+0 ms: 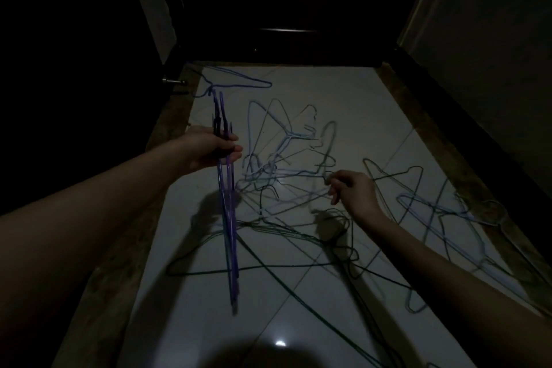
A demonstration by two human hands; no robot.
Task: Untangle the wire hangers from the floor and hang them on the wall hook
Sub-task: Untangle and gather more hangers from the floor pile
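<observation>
Left hand (213, 148) grips purple hanger bundle (228, 218); right hand (351, 188) pinches wire of hanger tangle (286, 158) on floor (343, 104).

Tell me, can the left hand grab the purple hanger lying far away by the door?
Probably not yet. The left hand already grips a purple hanger bundle, so it looks too full to take the far purple hanger.

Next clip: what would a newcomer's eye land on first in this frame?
Probably the bundle of purple hangers gripped upright in the left hand, left of centre. Next, the tangle of pale and dark wire hangers sprawled over the white tiled floor, where the right hand pinches one wire. The surroundings are very dark.
</observation>
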